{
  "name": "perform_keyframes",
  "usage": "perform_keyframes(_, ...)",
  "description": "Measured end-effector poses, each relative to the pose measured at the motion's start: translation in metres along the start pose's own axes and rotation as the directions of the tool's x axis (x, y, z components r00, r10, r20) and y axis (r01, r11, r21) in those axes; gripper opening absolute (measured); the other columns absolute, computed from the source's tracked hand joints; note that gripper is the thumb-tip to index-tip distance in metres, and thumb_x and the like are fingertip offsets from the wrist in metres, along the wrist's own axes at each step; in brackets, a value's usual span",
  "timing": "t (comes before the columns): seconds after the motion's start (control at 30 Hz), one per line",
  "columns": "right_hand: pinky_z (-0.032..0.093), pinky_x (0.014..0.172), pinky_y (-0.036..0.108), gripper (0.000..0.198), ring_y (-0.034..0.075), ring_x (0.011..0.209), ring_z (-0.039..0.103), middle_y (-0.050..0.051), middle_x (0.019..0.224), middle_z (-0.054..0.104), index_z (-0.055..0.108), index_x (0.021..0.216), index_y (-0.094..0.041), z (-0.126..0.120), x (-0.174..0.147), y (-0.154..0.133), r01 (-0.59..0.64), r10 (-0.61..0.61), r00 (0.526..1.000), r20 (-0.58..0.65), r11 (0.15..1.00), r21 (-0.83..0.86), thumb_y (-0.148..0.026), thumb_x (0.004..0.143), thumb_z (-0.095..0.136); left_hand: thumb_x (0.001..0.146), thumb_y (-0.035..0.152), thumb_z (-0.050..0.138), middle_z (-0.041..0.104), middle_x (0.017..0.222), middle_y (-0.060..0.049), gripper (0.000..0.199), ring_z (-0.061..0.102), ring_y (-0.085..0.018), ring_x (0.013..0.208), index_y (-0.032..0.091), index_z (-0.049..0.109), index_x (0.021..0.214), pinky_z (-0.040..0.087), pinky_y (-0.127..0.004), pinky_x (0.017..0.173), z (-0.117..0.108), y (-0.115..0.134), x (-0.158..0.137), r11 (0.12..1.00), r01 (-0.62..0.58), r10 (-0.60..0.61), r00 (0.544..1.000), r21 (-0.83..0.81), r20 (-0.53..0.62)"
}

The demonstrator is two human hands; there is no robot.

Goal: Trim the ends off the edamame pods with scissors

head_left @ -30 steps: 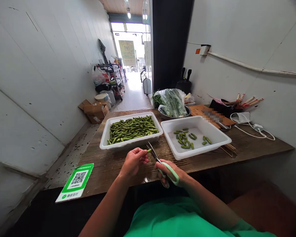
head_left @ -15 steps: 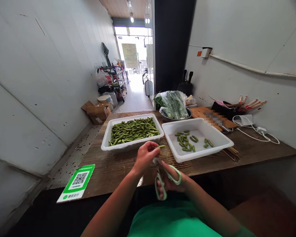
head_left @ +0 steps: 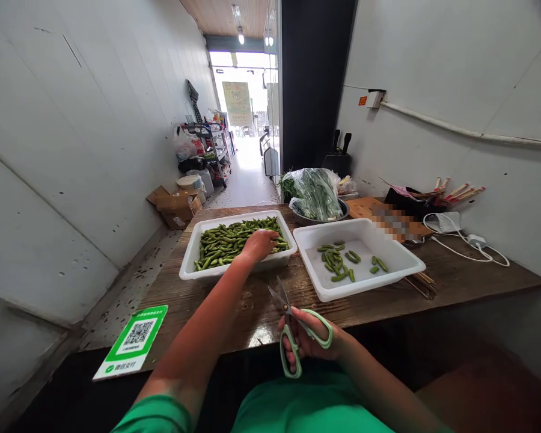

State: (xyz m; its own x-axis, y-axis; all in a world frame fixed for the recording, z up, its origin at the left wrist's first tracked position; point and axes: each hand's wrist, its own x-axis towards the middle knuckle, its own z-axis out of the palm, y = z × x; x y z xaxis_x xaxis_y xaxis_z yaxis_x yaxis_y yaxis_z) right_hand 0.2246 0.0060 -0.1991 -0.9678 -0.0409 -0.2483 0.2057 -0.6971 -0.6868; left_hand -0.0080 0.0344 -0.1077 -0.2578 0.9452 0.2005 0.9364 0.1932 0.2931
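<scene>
My left hand (head_left: 260, 245) reaches over the right part of the left white tray (head_left: 192, 249), which is heaped with green bean pods (head_left: 225, 240). Its fingers are partly extended at the pods, with their tips hard to make out; I see no pod held in them. In front of my body, my right hand (head_left: 313, 337) grips a pair of scissors (head_left: 286, 310) by the pale green handles. The blades are spread and point up and away, above the wooden table. Nothing lies between them.
To the right, a second white tray (head_left: 365, 288) holds some loose pods (head_left: 336, 261). Behind it are a bowl with bagged leafy greens (head_left: 318, 192), a wooden board (head_left: 365, 207), skewers (head_left: 421, 282) and a white cable (head_left: 464, 252). A green QR-code sign (head_left: 133, 340) lies at the table's left front.
My left hand has moved away and left from the scissors to the left tray; the pod it held is no longer visible. The scissor blades, earlier near that hand, now show spread apart.
</scene>
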Motion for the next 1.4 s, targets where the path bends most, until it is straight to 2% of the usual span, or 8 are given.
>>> perform_keyframes(0.2,0.048,0.060,0.035,0.050,0.018,0.058,0.062,0.003,0.067,0.061,0.050,0.097,-0.015,-0.002,-0.009,-0.004,0.075,-0.075,0.995,-0.061,0.997,-0.006,-0.062,0.080,0.049,0.066,0.012,0.062,0.068,0.096,-0.009,0.022,0.059,-0.023,0.095,0.019,0.073,0.084,0.042,-0.030,0.084,0.011,0.006,0.030,0.992,-0.128,0.127,0.991,0.014,0.042)
perform_keyframes(0.4,0.049,0.054,0.031,0.048,0.014,0.053,0.059,-0.002,0.064,0.057,0.047,0.096,-0.017,0.005,-0.017,-0.010,0.217,-0.237,0.956,-0.174,0.968,-0.126,-0.062,0.079,0.050,0.075,0.032,0.058,0.068,0.078,-0.003,0.026,0.060,-0.016,0.071,0.018,0.068,0.095,0.044,-0.027,0.069,-0.008,0.016,-0.027,0.939,-0.052,0.013,0.993,-0.341,-0.116)
perform_keyframes(0.57,0.044,0.041,0.023,0.045,0.010,0.043,0.052,-0.005,0.061,0.052,0.045,0.092,-0.018,0.014,-0.014,-0.016,0.230,-0.322,0.921,-0.219,0.904,-0.360,-0.060,0.079,0.051,0.068,0.043,0.064,0.069,0.071,-0.004,0.032,0.058,-0.016,0.064,0.016,0.072,0.082,0.042,-0.026,0.059,-0.001,0.024,-0.095,0.803,0.199,-0.183,0.979,-0.562,0.085)
perform_keyframes(0.7,0.041,0.035,0.019,0.044,0.009,0.038,0.049,-0.007,0.054,0.049,0.044,0.084,-0.019,0.019,-0.011,-0.021,0.146,-0.306,0.919,-0.251,0.852,-0.503,-0.060,0.077,0.054,0.062,0.044,0.070,0.066,0.062,-0.004,0.035,0.053,-0.013,0.056,0.013,0.073,0.078,0.039,-0.024,0.054,0.007,0.023,-0.113,0.621,0.335,-0.255,0.941,-0.708,0.222)
perform_keyframes(0.9,0.032,0.028,0.016,0.043,0.007,0.030,0.044,-0.008,0.044,0.046,0.043,0.077,-0.019,0.021,-0.012,-0.024,0.072,-0.304,0.918,-0.254,0.758,-0.649,-0.061,0.077,0.054,0.058,0.041,0.074,0.064,0.059,-0.003,0.030,0.048,-0.011,0.051,0.014,0.073,0.071,0.034,-0.022,0.048,0.010,0.018,-0.117,0.473,0.380,-0.245,0.923,-0.795,0.296)
perform_keyframes(1.17,0.031,0.027,0.015,0.044,0.007,0.030,0.044,-0.008,0.044,0.045,0.044,0.069,-0.018,0.017,-0.011,-0.022,0.026,-0.299,0.914,-0.274,0.717,-0.696,-0.059,0.072,0.060,0.058,0.037,0.076,0.065,0.060,-0.004,0.024,0.051,-0.012,0.052,0.015,0.072,0.067,0.036,-0.022,0.048,0.008,0.013,-0.124,0.424,0.384,-0.189,0.923,-0.820,0.334)
perform_keyframes(1.27,0.032,0.029,0.016,0.045,0.007,0.031,0.045,-0.008,0.045,0.047,0.044,0.070,-0.018,0.018,-0.009,-0.018,0.054,-0.293,0.916,-0.273,0.766,-0.641,-0.059,0.071,0.062,0.058,0.036,0.077,0.066,0.066,-0.004,0.027,0.054,-0.012,0.056,0.014,0.071,0.073,0.040,-0.023,0.054,0.011,0.010,-0.127,0.324,0.396,-0.219,0.915,-0.859,0.339)
perform_keyframes(1.4,0.049,0.050,0.026,0.052,0.015,0.051,0.061,-0.003,0.057,0.056,0.047,0.089,-0.017,0.018,-0.005,-0.012,0.111,-0.176,0.971,-0.161,0.931,-0.348,-0.066,0.074,0.054,0.061,0.034,0.078,0.060,0.065,0.002,0.029,0.050,-0.006,0.053,0.016,0.067,0.081,0.040,-0.018,0.050,0.019,0.009,-0.130,0.041,0.303,-0.341,0.900,-0.952,0.272)
